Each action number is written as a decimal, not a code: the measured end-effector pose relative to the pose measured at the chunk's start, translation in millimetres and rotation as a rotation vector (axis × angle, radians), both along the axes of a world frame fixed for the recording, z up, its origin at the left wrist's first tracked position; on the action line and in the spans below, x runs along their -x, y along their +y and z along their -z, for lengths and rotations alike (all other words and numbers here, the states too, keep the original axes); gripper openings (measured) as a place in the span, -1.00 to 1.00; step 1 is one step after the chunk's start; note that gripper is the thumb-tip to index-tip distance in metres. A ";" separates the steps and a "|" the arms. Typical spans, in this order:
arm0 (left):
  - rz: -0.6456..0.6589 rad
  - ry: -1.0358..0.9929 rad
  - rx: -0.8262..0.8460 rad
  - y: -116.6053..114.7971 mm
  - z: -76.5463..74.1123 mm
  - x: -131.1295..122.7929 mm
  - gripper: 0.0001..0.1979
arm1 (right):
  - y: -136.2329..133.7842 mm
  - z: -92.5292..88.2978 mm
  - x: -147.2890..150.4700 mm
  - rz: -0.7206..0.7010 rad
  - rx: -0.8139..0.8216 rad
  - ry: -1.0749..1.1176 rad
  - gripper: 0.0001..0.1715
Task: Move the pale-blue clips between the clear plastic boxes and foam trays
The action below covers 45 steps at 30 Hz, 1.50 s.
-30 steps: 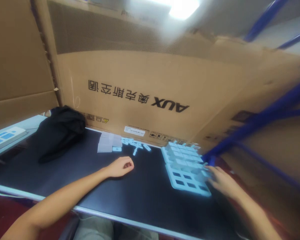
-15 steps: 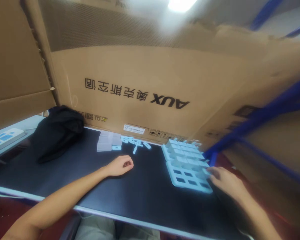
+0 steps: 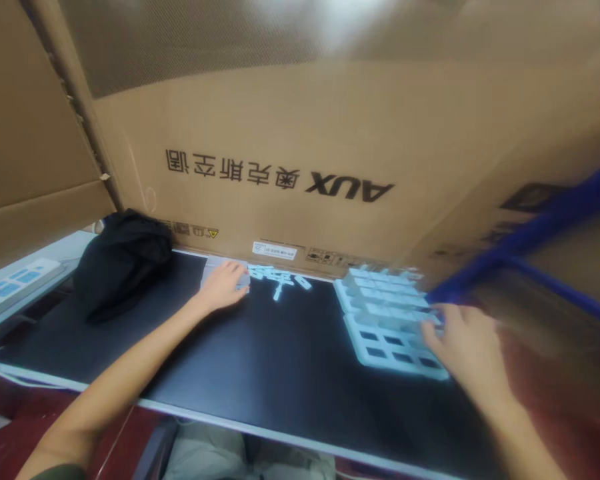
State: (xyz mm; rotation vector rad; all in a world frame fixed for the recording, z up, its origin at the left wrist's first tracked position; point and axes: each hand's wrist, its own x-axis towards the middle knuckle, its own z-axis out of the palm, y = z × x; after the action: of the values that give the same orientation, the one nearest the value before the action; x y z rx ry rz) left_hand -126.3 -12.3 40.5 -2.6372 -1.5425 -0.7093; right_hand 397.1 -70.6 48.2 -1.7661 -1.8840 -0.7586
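Observation:
My left hand (image 3: 223,285) reaches to the far edge of the black table (image 3: 260,360) and lies with its fingers stretched out on a small stack of pale clear bags (image 3: 211,268). Just right of it lie several small white plastic pieces (image 3: 279,280). My right hand (image 3: 467,347) rests against the right side of a white plastic grid tray (image 3: 387,327), whose far rows carry white parts and whose near cells show dark. The right fingers curl at the tray's edge and are smeared by motion.
A big brown cardboard box (image 3: 300,153) printed AUX stands upside down along the table's back. A black cloth bundle (image 3: 123,260) lies at the back left. A white power strip (image 3: 15,283) sits on the left ledge. Blue metal rack bars (image 3: 540,233) cross at the right.
My left hand has left the table's middle, where it rested loosely closed, and moved forward onto the bag stack with fingers out. My right hand stays at the tray's right edge. The view tipped down.

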 end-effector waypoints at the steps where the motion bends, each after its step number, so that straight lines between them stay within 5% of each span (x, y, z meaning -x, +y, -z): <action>1: -0.051 0.077 -0.006 4.6 -3.0 5.8 -0.64 | 2.0 -0.2 18.7 -0.021 -0.019 -0.037 -0.63; 7: -0.178 0.356 -0.002 21.2 2.0 21.7 -0.59 | 24.9 16.1 128.5 -0.273 0.160 -0.069 -0.78; 13: -0.156 0.322 0.008 27.0 7.7 23.0 -0.67 | 55.5 38.8 176.1 -0.292 0.354 -0.038 -0.79; 20: -0.025 -0.082 0.046 13.7 -8.5 10.1 -0.48 | 97.9 58.4 188.0 -0.267 0.428 0.024 -0.72; 26: 0.204 -0.577 0.133 -14.5 7.6 -24.5 -0.45 | 106.9 65.6 185.9 -0.236 0.458 0.089 -0.77; 38: 0.523 -0.621 0.081 -19.7 36.7 -64.1 -0.37 | 84.6 57.5 180.6 -0.256 0.486 0.444 -0.58; 41: 0.516 -0.612 0.064 -16.5 44.3 -68.2 -0.28 | 70.1 40.9 182.7 -0.409 0.530 0.695 -0.62; 45: 0.483 -0.638 0.015 -14.2 50.2 -68.3 -0.27 | 40.6 19.5 201.3 -0.667 0.653 1.313 -0.45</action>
State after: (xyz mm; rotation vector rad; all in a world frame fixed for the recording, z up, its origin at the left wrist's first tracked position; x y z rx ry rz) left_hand -58.1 -26.5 -9.7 -2.9886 -0.9391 -1.6997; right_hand 195.7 -30.0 28.7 -1.1522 -1.5152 1.1165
